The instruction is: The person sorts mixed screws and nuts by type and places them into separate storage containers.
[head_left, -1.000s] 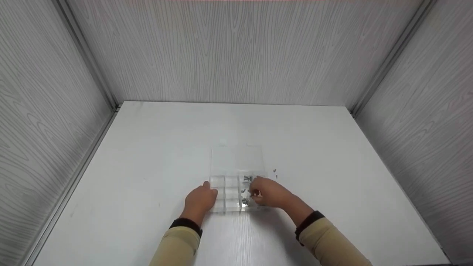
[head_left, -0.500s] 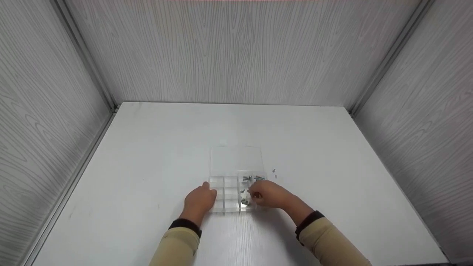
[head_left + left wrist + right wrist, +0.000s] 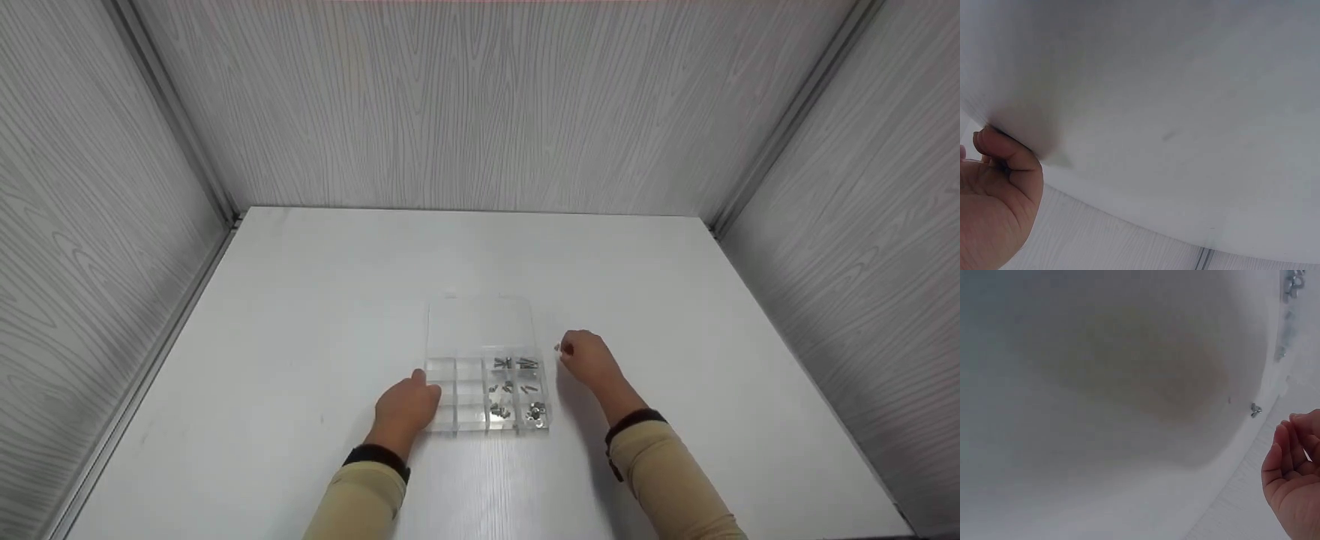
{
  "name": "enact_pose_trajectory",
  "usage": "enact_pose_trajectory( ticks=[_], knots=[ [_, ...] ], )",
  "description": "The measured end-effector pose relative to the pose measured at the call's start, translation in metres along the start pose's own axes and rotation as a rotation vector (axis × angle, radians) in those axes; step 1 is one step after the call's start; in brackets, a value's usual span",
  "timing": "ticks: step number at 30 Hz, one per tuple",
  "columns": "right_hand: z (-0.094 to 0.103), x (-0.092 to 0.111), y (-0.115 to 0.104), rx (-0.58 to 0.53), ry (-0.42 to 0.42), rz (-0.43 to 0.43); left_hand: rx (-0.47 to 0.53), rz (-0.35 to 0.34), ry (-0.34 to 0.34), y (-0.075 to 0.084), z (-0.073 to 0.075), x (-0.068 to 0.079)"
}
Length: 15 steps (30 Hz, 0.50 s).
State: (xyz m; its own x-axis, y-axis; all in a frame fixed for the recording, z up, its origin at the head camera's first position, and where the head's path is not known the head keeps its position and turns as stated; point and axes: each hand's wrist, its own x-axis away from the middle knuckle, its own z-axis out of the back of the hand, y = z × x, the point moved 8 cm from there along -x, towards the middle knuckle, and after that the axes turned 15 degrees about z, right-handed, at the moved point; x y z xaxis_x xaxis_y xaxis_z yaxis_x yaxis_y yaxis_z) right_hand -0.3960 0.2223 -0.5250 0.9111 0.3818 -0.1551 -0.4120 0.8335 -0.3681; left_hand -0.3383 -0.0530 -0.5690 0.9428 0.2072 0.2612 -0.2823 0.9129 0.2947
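Note:
A clear plastic compartment box lies on the table with its lid folded back flat. My left hand grips the box by its left side, with the thumb at the rim. In the left wrist view its fingers are bent. Wing nuts, screws and other small metal pieces fill the right two columns. Beyond the box's right side, my right hand reaches down beside a loose wing nut. Its fingertips draw together, with nothing visible between them and a gap to the nut.
The white table carries the box near its front middle. Grey wood-grain panels rise at the back and both sides. A tiny dark speck shows near the loose wing nut in the right wrist view.
My right hand has left the right compartments and moved up and right to the loose pieces on the table, uncovering the right column. My left hand stays at the box's side.

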Motion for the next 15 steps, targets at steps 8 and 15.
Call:
enact_pose_trajectory(
  ticks=[8, 15],
  knots=[
    [-0.015, -0.001, 0.011, 0.047, -0.130, -0.098, -0.029, -0.014, -0.001, 0.002, 0.000, 0.001],
    [-0.021, -0.002, 0.014, 0.133, -0.153, -0.135, 0.013, 0.006, -0.018, 0.002, 0.000, 0.001]
  ],
)
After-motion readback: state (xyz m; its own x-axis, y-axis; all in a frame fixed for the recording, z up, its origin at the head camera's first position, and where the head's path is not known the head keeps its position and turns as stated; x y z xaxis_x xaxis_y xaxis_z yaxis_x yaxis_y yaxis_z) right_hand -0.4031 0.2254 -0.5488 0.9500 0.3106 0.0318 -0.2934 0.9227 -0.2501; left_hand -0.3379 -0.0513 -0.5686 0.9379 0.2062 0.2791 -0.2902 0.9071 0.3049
